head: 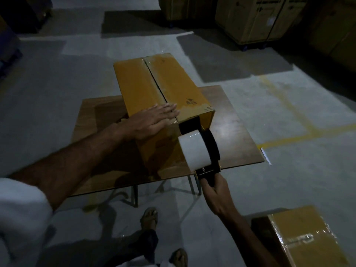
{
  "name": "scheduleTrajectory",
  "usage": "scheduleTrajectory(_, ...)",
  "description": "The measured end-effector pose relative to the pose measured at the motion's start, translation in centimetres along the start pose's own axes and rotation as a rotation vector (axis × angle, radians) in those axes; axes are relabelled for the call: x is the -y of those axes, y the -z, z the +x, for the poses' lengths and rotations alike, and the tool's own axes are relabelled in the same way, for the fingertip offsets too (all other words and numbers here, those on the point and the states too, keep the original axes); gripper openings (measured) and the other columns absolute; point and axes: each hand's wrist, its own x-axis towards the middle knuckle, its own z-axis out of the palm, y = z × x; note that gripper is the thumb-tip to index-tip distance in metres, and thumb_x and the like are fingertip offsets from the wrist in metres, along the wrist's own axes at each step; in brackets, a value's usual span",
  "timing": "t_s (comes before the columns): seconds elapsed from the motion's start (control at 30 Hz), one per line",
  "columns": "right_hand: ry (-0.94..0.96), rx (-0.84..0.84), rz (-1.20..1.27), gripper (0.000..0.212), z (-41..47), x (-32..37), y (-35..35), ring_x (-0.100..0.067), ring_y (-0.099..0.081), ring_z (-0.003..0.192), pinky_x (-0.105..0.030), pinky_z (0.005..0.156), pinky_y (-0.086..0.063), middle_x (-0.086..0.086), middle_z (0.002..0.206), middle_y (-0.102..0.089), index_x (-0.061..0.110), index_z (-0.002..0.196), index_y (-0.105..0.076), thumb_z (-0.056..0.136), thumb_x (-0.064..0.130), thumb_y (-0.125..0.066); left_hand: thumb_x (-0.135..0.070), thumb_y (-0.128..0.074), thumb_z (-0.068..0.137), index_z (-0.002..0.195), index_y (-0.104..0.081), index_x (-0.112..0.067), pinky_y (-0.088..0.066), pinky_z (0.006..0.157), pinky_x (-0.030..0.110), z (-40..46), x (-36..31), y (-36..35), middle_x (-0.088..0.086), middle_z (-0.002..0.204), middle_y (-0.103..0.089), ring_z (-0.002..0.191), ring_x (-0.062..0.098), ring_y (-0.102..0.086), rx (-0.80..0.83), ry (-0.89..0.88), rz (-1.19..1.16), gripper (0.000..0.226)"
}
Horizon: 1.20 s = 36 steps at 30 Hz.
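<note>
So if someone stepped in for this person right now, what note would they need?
Left hand: flat, pressing the flaps of the long brown cardboard box on the small wooden table.
Right hand: grips the handle of the black tape dispenser with its white roll, head against the box's near end.
Done: flaps folded shut.
Left, likely: pull tape along the dark top seam.

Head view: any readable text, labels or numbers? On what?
Nothing legible.
Box on the table: dark stamp near its right corner, blurred.
Taped box on the floor: print under the tape, blurred.
Cartons at the back: dark print, pale label, too dim.
</note>
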Motion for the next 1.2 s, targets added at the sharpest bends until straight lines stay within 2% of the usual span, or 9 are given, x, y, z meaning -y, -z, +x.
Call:
scheduleTrajectory(0.4, 0.205, 0.017, -0.080, 0.043, 0.6, -1.5, 0.5, -0.003, -0.035, 0.044, -0.031, 0.045, -0.023, 0.011, 0.048, -0.040, 0.032, 0.060, -0.041, 0.095, 0.047, -0.060, -0.057, -0.049, 0.103, 0.155, -0.044, -0.037, -0.024, 0.123, 0.046, 0.3, -3.4, -0.9, -0.011, 0.166, -0.031, 0.153, 0.017, -0.029, -0.269, 0.186, -0.027, 0.056)
scheduleTrajectory(0.5, 0.273, 0.069, -0.074, 0.027, 1.3, -1.3, 0.8, -0.005, -0.047, 0.047, -0.027, 0.046, -0.036, 0.011, 0.055, -0.053, 0.039, 0.070, -0.057, 0.097, 0.036, -0.061, -0.053, -0.059, 0.099, 0.151, -0.050, -0.036, -0.034, 0.120, 0.048, 0.4, -3.9, -0.7, -0.012, 0.163, -0.038, 0.150, 0.015, -0.035, -0.308, 0.211, -0.038, 0.055)
scheduleTrajectory(0.57, 0.301, 0.107, -0.084, 0.011, 1.9, -1.4, 1.2, -0.017, -0.062, 0.058, -0.041, 0.051, -0.049, 0.005, 0.068, -0.066, 0.033, 0.089, -0.069, 0.097, 0.033, -0.063, -0.050, -0.061, 0.100, 0.150, -0.051, -0.036, -0.036, 0.119, 0.049, 0.3, -3.9, -0.7, -0.012, 0.162, -0.040, 0.150, 0.015, -0.036, -0.314, 0.208, -0.051, 0.053)
scheduleTrajectory(0.7, 0.305, 0.130, -0.013, 0.016, 1.9, -1.6, 1.1, -0.036, -0.067, 0.071, -0.053, 0.059, -0.052, -0.011, 0.079, -0.070, 0.019, 0.100, -0.071, 0.100, 0.032, -0.063, -0.051, -0.062, 0.099, 0.149, -0.051, -0.037, -0.041, 0.115, 0.047, 0.4, -3.9, -0.6, -0.013, 0.161, -0.041, 0.150, 0.015, -0.037, -0.302, 0.214, -0.025, 0.053)
scheduleTrajectory(0.8, 0.326, 0.088, 0.049, 0.024, 1.7, -0.6, 0.7, -0.039, -0.066, 0.071, -0.052, 0.059, -0.052, -0.014, 0.079, -0.069, 0.016, 0.100, -0.070, 0.100, 0.039, -0.064, -0.057, -0.063, 0.095, 0.148, -0.054, -0.036, -0.043, 0.113, 0.047, 0.4, -3.8, -0.4, -0.012, 0.159, -0.044, 0.147, 0.017, -0.041, -0.307, 0.203, -0.022, 0.057)
scheduleTrajectory(0.87, 0.351, 0.096, 0.100, 0.009, 1.6, 0.3, 0.5, -0.029, -0.070, 0.076, -0.044, 0.063, -0.057, -0.005, 0.086, -0.074, 0.026, 0.106, -0.070, 0.100, 0.029, -0.064, -0.056, -0.067, 0.093, 0.145, -0.057, -0.036, -0.045, 0.110, 0.045, 0.5, -3.7, -0.2, -0.012, 0.157, -0.048, 0.144, 0.018, -0.046, -0.315, 0.201, -0.051, 0.057)
scheduleTrajectory(0.97, 0.176, 0.119, 0.257, 0.024, 1.4, 1.0, -0.2, -0.003, -0.049, 0.055, -0.022, 0.051, -0.039, 0.010, 0.066, -0.055, 0.029, 0.097, -0.060, 0.103, 0.007, -0.055, -0.043, -0.076, 0.091, 0.141, -0.061, -0.035, -0.049, 0.107, 0.044, 0.8, -3.2, -0.2, -0.013, 0.154, -0.052, 0.137, 0.017, -0.052, -0.341, 0.210, -0.104, 0.053)
scheduleTrajectory(1.03, -0.016, 0.160, 0.447, 0.020, 1.0, 1.3, -0.4, -0.004, -0.033, 0.045, -0.019, 0.044, -0.028, 0.005, 0.058, -0.037, 0.011, 0.094, -0.047, 0.106, -0.005, -0.043, -0.044, -0.076, 0.091, 0.140, -0.062, -0.033, -0.046, 0.107, 0.038, 1.0, -3.1, -0.5, -0.011, 0.154, -0.052, 0.136, 0.018, -0.052, -0.361, 0.205, -0.110, 0.053)
scheduleTrajectory(1.2, -0.185, 0.211, 0.564, 0.031, 0.4, 2.9, -0.1, -0.008, -0.021, 0.041, -0.019, 0.041, -0.022, 0.001, 0.055, -0.026, 0.013, 0.079, -0.039, 0.106, -0.002, -0.039, -0.058, -0.071, 0.086, 0.141, -0.062, -0.032, -0.041, 0.107, 0.037, 1.1, -3.2, -0.8, -0.008, 0.153, -0.053, 0.136, 0.018, -0.050, -0.366, 0.220, -0.092, 0.061)
